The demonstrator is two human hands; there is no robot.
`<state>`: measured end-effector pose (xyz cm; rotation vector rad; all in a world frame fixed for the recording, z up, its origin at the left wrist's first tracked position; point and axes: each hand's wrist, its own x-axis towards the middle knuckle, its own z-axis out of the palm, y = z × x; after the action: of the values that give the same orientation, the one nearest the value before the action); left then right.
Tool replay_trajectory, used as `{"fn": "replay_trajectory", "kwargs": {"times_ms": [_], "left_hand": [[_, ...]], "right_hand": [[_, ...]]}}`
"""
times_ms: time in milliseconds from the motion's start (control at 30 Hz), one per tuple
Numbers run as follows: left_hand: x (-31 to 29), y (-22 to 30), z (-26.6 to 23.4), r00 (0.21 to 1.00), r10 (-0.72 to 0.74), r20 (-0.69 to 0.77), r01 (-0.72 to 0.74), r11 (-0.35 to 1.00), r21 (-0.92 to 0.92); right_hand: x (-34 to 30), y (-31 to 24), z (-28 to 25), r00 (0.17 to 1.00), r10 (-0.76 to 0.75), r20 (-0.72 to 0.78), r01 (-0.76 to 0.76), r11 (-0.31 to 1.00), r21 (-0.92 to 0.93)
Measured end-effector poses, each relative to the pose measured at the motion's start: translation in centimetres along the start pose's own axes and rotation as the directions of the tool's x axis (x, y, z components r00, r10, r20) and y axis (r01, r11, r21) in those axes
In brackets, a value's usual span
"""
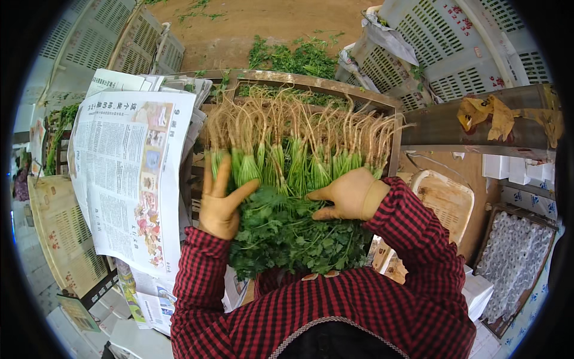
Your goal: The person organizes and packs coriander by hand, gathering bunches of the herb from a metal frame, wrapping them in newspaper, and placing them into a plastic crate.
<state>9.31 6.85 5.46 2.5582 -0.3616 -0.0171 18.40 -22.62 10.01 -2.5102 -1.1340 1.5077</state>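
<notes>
Leafy bunches that look like coriander [293, 233] lie side by side in front of me. Their pale green stems and long brown roots [281, 116] point away, and the leaves face me. My left hand [221, 200], in a tan glove, is at the left end of the row with its fingers spread, touching the stems and leaves. At the right end, my right hand [347, 194], also gloved, rests against the stems where they meet the leaves. Its thumb and a finger are stretched apart, and its other fingers are partly hidden. Neither hand grips a bunch.
Stacked newspapers [128, 173] lie left of the bunches. A brown frame [382, 100] runs around the far side. Slatted crates [436, 48] stand far right, others [89, 45] far left. Loose greens [293, 57] lie on the floor beyond. A beige basket [442, 197] sits to the right.
</notes>
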Motion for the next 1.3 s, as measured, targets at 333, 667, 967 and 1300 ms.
{"fn": "replay_trajectory", "kwargs": {"times_ms": [333, 667, 967, 1300], "left_hand": [[-2.4, -3.8, 4.0, 0.963, -0.264, -0.054, 0.18, 0.78, -0.6], [-2.5, -4.2, 3.6, 0.987, -0.066, -0.147, -0.001, 0.908, -0.418], [-2.9, -4.6, 3.4, 0.976, -0.194, -0.101, 0.098, 0.801, -0.59], [-2.7, -3.3, 3.6, 0.934, -0.351, -0.067, 0.23, 0.732, -0.642]], "right_hand": [[6.2, -2.8, -2.1, 0.862, 0.246, -0.442, -0.074, 0.926, 0.371], [7.5, -0.9, -0.7, 0.691, 0.402, -0.601, -0.026, 0.844, 0.535], [9.1, 1.3, -2.5, 0.532, 0.616, -0.581, -0.025, 0.697, 0.717], [6.7, 0.6, -4.3, 0.634, 0.502, -0.589, -0.142, 0.824, 0.549]]}}
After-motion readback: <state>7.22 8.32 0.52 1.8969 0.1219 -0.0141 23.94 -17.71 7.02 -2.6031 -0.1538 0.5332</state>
